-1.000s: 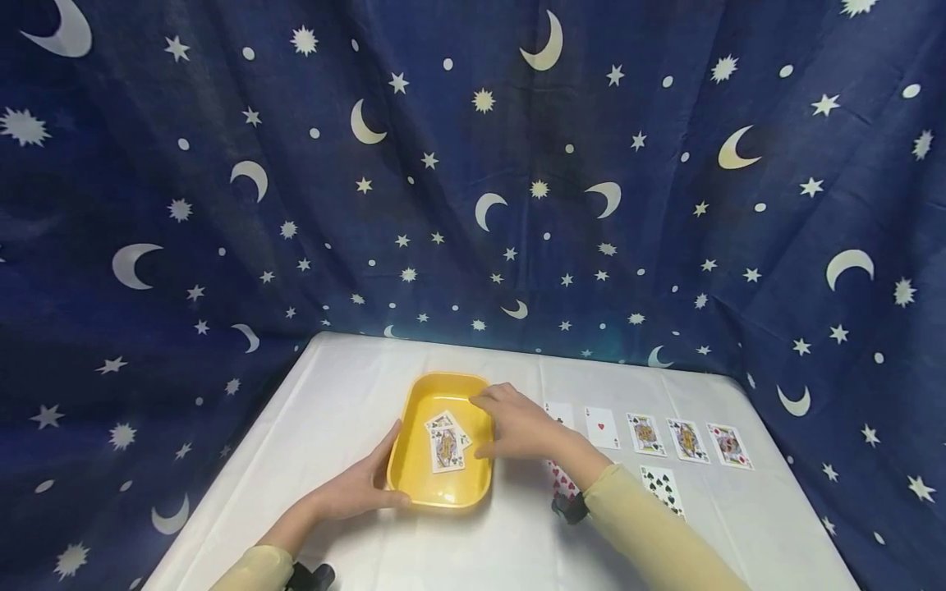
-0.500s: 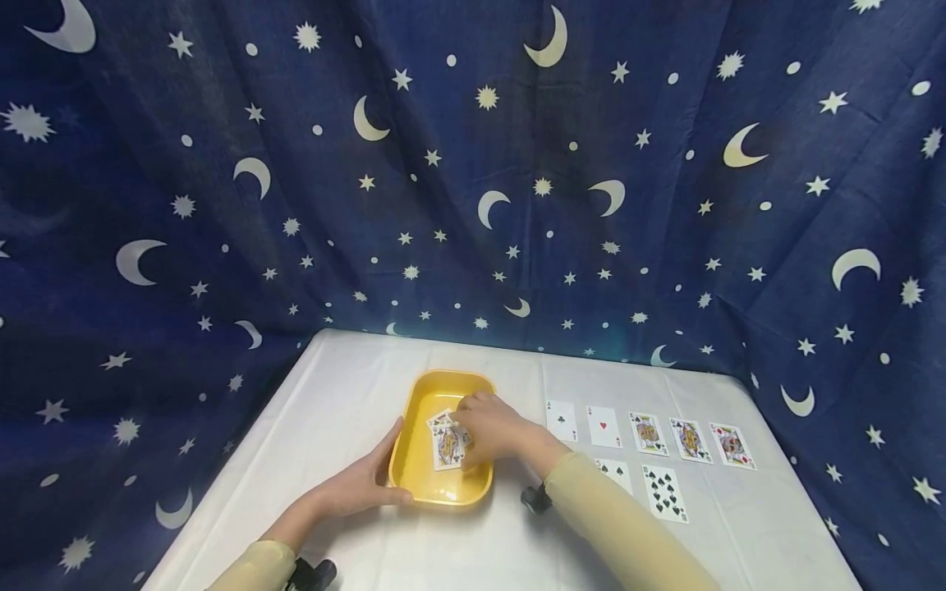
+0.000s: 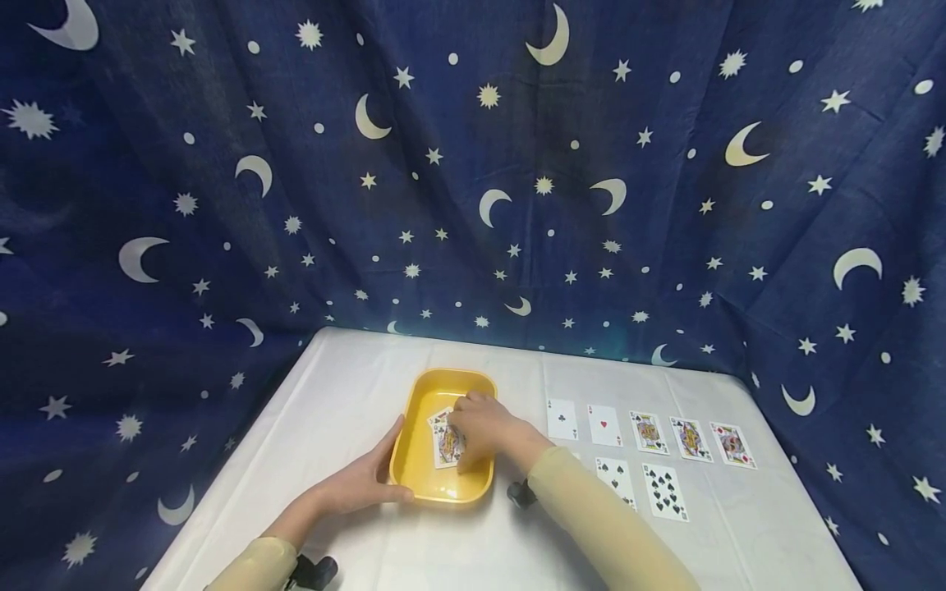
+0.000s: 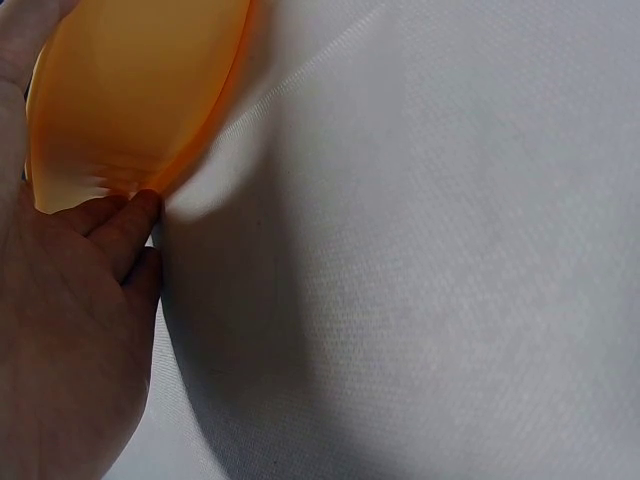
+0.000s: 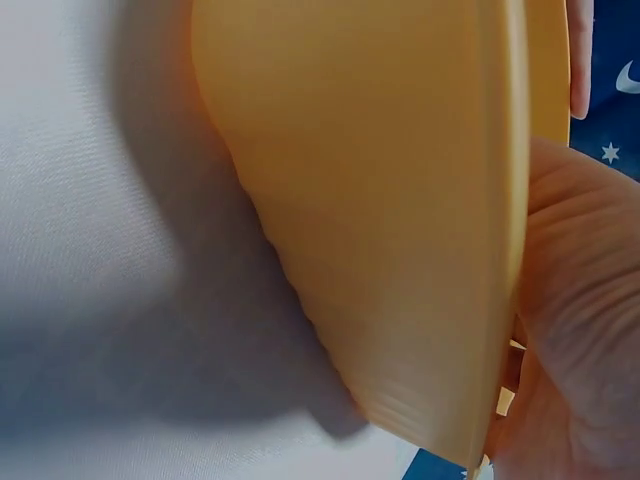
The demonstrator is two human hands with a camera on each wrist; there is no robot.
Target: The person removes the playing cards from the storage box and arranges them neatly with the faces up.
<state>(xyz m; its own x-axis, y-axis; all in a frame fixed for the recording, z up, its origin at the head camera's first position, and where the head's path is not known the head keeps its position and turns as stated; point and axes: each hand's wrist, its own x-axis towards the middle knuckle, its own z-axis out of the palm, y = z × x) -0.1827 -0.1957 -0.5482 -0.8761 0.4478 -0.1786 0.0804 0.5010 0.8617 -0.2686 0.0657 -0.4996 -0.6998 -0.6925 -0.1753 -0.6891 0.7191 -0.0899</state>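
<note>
A yellow plastic tray (image 3: 443,490) stands on the white table, tilted in neither direction that I can make out. Inside lie a few overlapping playing cards (image 3: 446,448), a face card of clubs on top. My left hand (image 3: 362,486) holds the tray's near left corner, thumb at the near rim and fingers along the left wall; the left wrist view shows these fingertips (image 4: 130,225) against the wall. My right hand (image 3: 480,427) reaches over the right rim, its bent fingers over the cards' right side. Whether it pinches a card is hidden in both views.
Right of the tray, a back row holds an ace of clubs (image 3: 562,419), an ace of hearts (image 3: 604,425) and several face cards (image 3: 691,439). Nearer are a ten of spades (image 3: 665,492) and another spade card (image 3: 616,480), partly behind the right sleeve. A star-patterned curtain (image 3: 473,164) hangs behind.
My right hand has moved left from the tray's right rim onto the cards inside, covering their right side. The left hand keeps its hold, and the tray stays in place.
</note>
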